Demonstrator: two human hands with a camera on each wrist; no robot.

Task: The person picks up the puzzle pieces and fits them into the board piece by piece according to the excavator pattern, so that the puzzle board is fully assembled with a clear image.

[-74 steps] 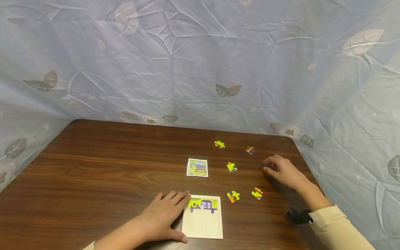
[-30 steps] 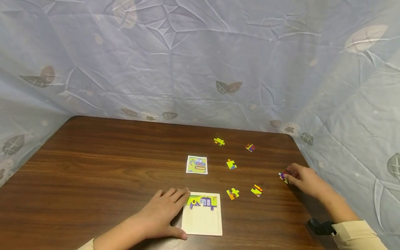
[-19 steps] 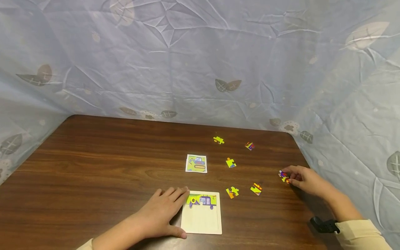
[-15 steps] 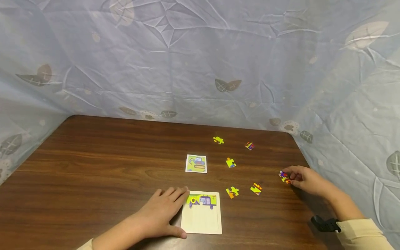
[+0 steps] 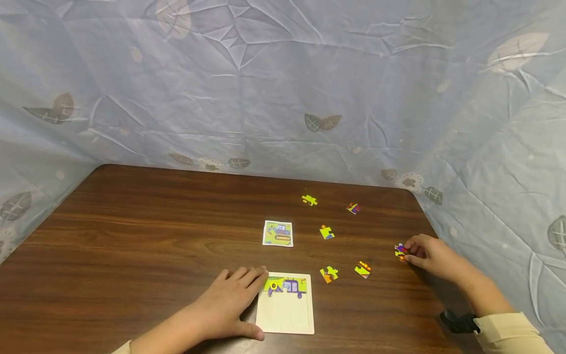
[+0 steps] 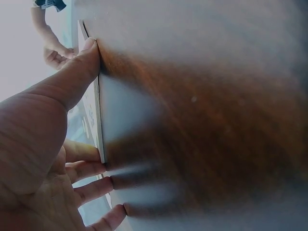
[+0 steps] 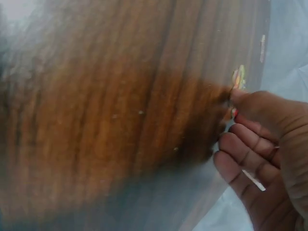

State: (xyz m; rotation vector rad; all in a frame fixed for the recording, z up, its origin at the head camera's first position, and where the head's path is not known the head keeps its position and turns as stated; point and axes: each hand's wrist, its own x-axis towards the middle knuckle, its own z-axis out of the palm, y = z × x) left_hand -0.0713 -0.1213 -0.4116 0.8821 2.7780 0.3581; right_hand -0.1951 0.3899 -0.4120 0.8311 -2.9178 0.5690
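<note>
In the head view my left hand (image 5: 227, 305) lies with spread fingers along the left edge of a pale wooden puzzle board (image 5: 283, 317). A strip of a purple and green vehicle picture fills the board's upper part; bare wood shows below. The left wrist view has the thumb and fingertips against the board's edge (image 6: 100, 120). At the table's right, thumb and fingers of my right hand (image 5: 435, 255) pinch the right side of a multicoloured puzzle piece (image 5: 400, 251). Part of that piece (image 7: 239, 77) shows past the thumb in the right wrist view; the fingers hide the rest.
Loose puzzle pieces lie between the hands and beyond: an orange-cornered one (image 5: 328, 274), a striped one (image 5: 363, 269), a yellow-green one (image 5: 326, 232) and others farther back. A picture card (image 5: 277, 233) lies behind the board. Patterned cloth (image 5: 274, 98) hangs around the brown table (image 5: 155, 221).
My right hand has moved right and nearer to me, and took hold of a puzzle piece there. Over the last half second that piece has turned slightly. The left hand stays on the board.
</note>
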